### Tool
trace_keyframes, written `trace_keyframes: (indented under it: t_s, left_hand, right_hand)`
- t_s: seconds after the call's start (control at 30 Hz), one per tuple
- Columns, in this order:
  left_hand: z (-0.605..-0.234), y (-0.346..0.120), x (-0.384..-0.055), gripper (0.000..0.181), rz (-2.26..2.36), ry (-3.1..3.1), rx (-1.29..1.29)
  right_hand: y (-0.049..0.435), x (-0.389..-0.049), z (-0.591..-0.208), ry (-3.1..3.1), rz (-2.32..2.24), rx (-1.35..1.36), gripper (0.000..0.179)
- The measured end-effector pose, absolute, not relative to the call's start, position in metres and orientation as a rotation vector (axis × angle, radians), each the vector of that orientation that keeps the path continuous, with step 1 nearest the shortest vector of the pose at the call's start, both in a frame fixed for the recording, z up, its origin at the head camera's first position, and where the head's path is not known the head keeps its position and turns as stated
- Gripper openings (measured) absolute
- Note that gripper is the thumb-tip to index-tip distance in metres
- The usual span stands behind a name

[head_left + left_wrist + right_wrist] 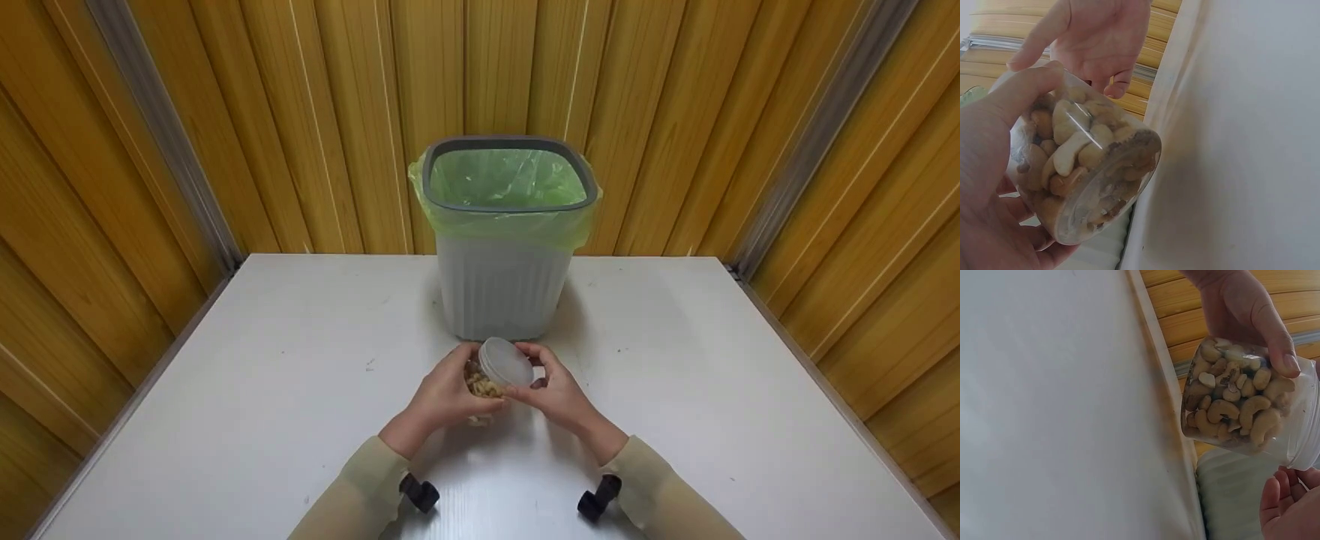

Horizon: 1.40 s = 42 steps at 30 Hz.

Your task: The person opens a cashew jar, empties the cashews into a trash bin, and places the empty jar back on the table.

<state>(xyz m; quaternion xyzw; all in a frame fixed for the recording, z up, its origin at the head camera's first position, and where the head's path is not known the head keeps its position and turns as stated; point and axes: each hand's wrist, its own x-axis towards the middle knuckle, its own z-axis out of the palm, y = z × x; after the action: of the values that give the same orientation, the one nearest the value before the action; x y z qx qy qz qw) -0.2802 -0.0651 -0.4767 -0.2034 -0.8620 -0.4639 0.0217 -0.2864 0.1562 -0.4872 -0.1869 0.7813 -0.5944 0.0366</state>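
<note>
A clear plastic jar point(482, 386) of cashews and other nuts is held tilted just in front of the bin. Its round translucent lid point(508, 363) faces up and to the right. My left hand point(444, 391) grips the jar around its side, with the thumb across the near face. At the lid, my right hand point(561, 396) has its thumb on the near edge and curled fingers at the far edge. In the right wrist view, cashews point(1221, 410) show through the wall, below a nut-free band near the lid. The left wrist view shows the jar's base point(1112, 191).
A pale grey waste bin point(499, 285) with a dark rim point(510, 208) and a green liner bag point(525, 229) stands behind the hands on the white table point(300, 375). Wood-patterned walls point(352, 112) enclose the back and both sides. Each forearm carries a small black camera.
</note>
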Motion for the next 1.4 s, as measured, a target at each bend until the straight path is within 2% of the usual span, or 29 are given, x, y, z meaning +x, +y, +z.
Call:
trace_keyframes:
  t_s: [1.0, 1.23, 1.4]
  left_hand:
    - [-0.4782, -0.0661, -0.2796, 0.081, -1.437, -2.676, -0.646]
    - [-0.4786, -0.066, -0.2805, 0.08, -1.425, -2.674, -0.644]
    - [-0.4791, -0.0657, -0.2806, 0.08, -1.43, -2.671, -0.636]
  right_hand:
    - [0.1612, -0.2865, -0.4903, 2.326, -1.78, -0.774, 0.079]
    - [0.16, -0.2866, -0.4906, 2.381, -1.792, -0.689, 0.083]
    - [0.1568, -0.2873, -0.49, 2.434, -1.802, -0.584, 0.078]
